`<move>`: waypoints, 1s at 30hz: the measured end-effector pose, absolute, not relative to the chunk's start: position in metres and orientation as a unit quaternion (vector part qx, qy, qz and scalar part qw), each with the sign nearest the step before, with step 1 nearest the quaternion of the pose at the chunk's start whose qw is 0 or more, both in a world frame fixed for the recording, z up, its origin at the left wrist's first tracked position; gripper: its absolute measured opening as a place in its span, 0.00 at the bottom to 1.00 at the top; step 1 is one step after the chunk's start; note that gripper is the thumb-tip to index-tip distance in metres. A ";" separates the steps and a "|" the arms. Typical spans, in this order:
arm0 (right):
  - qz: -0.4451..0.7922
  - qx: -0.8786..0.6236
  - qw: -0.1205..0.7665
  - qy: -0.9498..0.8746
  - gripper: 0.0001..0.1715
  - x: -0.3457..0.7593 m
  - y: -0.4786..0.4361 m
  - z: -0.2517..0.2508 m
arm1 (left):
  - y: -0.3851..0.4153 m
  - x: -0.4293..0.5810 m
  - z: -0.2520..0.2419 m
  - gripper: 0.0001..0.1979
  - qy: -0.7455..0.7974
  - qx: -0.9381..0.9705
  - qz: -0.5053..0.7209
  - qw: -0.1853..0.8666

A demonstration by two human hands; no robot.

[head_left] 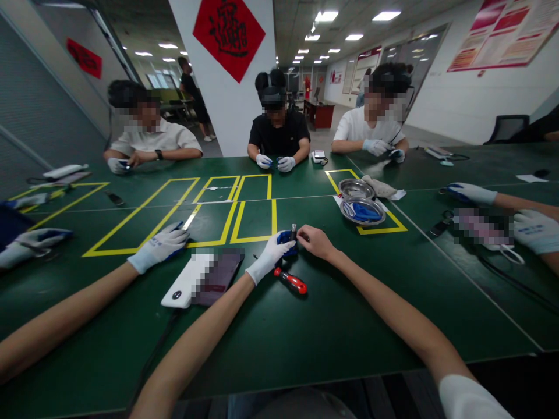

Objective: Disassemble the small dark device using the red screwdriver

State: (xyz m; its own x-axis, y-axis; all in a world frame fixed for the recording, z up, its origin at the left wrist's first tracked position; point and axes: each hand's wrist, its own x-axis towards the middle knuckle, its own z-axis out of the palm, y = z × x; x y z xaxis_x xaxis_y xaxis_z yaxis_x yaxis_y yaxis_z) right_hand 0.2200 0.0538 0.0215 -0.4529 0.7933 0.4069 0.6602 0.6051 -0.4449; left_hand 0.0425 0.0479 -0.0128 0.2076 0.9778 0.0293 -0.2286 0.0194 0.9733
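My left hand, in a white and blue glove, is closed around a small dark object with a metal tip that points up. My bare right hand is just to the right of it, its fingers pinched together close to the metal tip; whether anything is between them is too small to tell. A red and black screwdriver handle lies on the green table just below my left hand. To the left of my forearm lie a white power bank and a dark flat item.
A gloved hand of another person rests left of mine. Two metal bowls, one holding blue cloth, stand beyond my right hand. Yellow tape outlines boxes. Several people sit around the table; gloved hands and a cable are at right.
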 end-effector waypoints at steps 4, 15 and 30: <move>0.094 -0.407 0.288 -0.862 0.05 0.222 0.054 0.021 | 0.047 0.042 -0.012 0.21 0.382 0.489 0.495 0.608; -0.054 -0.317 0.281 -0.904 0.10 0.231 0.059 0.008 | 0.049 0.040 -0.010 0.23 0.394 0.500 0.492 0.594; 0.080 -0.436 0.389 -0.808 0.12 0.244 0.068 0.023 | 0.050 0.037 -0.015 0.26 0.395 0.455 0.492 0.629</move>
